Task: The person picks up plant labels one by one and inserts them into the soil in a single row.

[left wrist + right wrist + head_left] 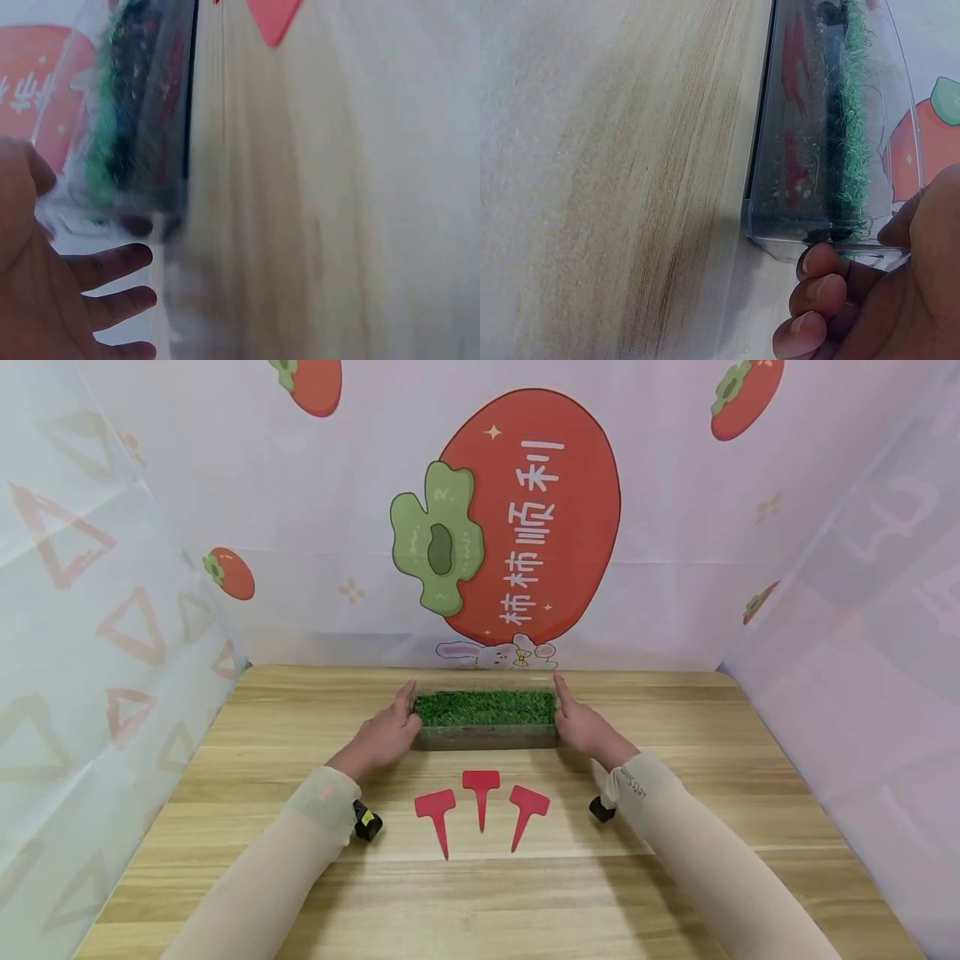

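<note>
A long clear plastic box (486, 739) with green artificial grass (483, 706) in it lies crosswise near the table's back edge. My left hand (386, 732) holds its left end; in the left wrist view that hand (56, 277) has thumb and index finger at the end wall and the other fingers spread. The right end is gripped by my right hand (588, 727), whose fingers (817, 292) are bent at the end wall in the right wrist view. In front of the box lie three red T-shaped plant labels, left (437, 814), middle (482, 789) and right (528, 810).
The wood-grain table (480, 910) carries all of this. Behind it hangs a white cloth printed with a large persimmon (570, 527); patterned cloth walls (82, 610) close both sides. A black device (367, 822) sits under the left wrist, another (602, 809) under the right.
</note>
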Available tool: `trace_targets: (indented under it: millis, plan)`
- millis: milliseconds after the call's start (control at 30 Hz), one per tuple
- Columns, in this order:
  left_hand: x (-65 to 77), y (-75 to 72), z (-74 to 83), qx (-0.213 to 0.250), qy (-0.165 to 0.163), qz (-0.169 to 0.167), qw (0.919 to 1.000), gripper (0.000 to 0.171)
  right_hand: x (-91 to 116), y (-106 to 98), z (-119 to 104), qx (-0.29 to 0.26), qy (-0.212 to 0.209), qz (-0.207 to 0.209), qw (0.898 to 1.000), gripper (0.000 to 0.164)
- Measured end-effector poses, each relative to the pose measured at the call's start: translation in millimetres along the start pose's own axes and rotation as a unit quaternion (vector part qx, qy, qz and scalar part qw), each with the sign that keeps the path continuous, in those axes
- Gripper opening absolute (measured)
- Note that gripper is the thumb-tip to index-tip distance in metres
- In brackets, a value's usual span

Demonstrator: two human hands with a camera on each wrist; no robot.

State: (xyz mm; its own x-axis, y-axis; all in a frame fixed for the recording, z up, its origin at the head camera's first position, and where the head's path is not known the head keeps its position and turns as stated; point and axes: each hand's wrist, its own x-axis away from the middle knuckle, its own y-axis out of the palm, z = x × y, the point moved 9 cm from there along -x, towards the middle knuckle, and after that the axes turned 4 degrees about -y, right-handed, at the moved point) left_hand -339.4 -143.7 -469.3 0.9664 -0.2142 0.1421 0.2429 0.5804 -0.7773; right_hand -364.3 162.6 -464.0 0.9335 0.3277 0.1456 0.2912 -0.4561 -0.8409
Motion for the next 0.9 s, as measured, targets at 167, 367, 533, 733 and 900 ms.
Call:
trace_targets:
  millis: [167, 367, 533, 733, 900]
  plan:
    - [-0.9, -3.6, -10.8, 0.003, -0.006, 0.003, 1.0, 0.067, -1, 2, 0, -0.007, 0.0, 0.0, 1.0, 0.067]
    - [-1.7, -4.9, -12.2, -0.013, -0.002, 0.005, 0.9999, 0.068, -1, 0, 2, 0.0, 0.001, 0.002, 1.0, 0.066]
    - [-3.5, -3.6, -14.9, -0.026, -0.012, 0.005, 0.9996, 0.068, -1, 1, 4, 0.018, 0.009, -0.004, 1.0, 0.066]
    - [-5.7, -2.1, -15.8, -0.025, -0.007, 0.005, 0.9996, 0.068, -3, -2, 5, 0.048, -0.004, 0.012, 0.999, 0.065]
    - [-5.2, -1.2, -17.4, -0.025, -0.009, 0.002, 0.9996, 0.068, -2, -3, 5, 0.047, 0.004, 0.019, 0.999, 0.062]
